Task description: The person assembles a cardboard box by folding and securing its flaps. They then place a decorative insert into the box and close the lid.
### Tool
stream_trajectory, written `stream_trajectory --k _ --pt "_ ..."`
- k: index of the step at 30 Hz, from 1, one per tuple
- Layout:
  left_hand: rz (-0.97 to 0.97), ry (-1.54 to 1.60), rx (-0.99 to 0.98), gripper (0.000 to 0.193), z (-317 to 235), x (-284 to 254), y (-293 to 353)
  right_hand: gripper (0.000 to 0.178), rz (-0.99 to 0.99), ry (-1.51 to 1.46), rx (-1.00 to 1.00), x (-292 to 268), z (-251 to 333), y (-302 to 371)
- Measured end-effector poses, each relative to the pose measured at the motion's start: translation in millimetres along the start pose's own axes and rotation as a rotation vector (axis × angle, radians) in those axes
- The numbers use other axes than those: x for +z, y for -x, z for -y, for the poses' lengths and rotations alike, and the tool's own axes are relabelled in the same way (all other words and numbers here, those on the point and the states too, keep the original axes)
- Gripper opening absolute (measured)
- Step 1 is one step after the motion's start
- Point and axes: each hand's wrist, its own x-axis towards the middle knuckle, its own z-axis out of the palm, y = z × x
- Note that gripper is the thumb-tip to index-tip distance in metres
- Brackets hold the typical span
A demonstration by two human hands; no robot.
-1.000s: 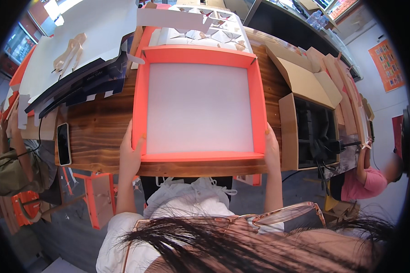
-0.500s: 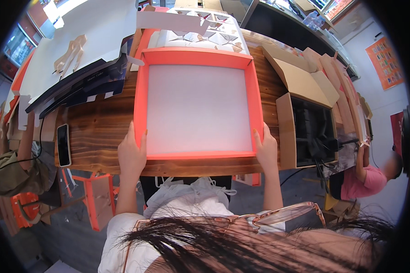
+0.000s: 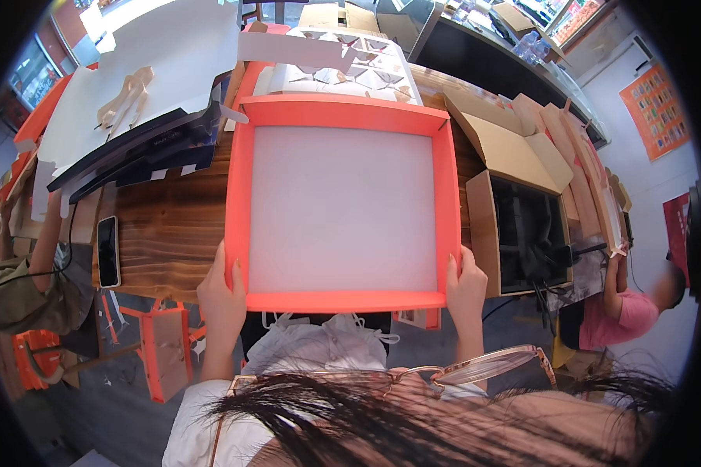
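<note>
A shallow box tray (image 3: 343, 300) with coral-red walls and a plain white inside faces me, its near edge at the front of the wooden table. My left hand (image 3: 223, 286) grips its left wall near the front corner, thumb along the top of the wall. On the right wall, my right hand (image 3: 466, 285) holds it the same way. Fingers of both hands are partly hidden behind the outer sides. Beyond the tray's far wall lies a white insert sheet (image 3: 350, 78) with several folded cut-outs.
A smartphone (image 3: 109, 251) lies at the left on the wooden table (image 3: 171, 226). An open cardboard box (image 3: 484, 226) with black bags and cables stands right. White-and-navy card sheets (image 3: 179, 47) pile at the far left. Co-workers sit left, in an olive sleeve (image 3: 15, 284), and right, in a pink shirt (image 3: 619, 315).
Both my hands have drawn the coral-red tray closer to me, so its near edge now reaches past the table's front edge. It looks slightly larger.
</note>
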Motion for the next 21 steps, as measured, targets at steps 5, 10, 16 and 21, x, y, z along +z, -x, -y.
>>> stream_trajectory --k 5,10,16,21 --pt "0.121 0.009 -0.052 0.040 4 -10 23 0.022 0.110 0.077 0.002 -13 -4 31" --pt "0.112 -0.104 -0.010 0.039 5 -7 32 0.020 0.259 0.354 -0.034 1 -11 39" --pt "0.094 -0.202 0.029 0.035 10 -3 31 0.023 0.229 0.468 -0.076 6 -9 43" --pt "0.251 -0.211 -0.178 0.038 5 -8 18 0.028 0.315 0.402 0.007 -8 3 34"
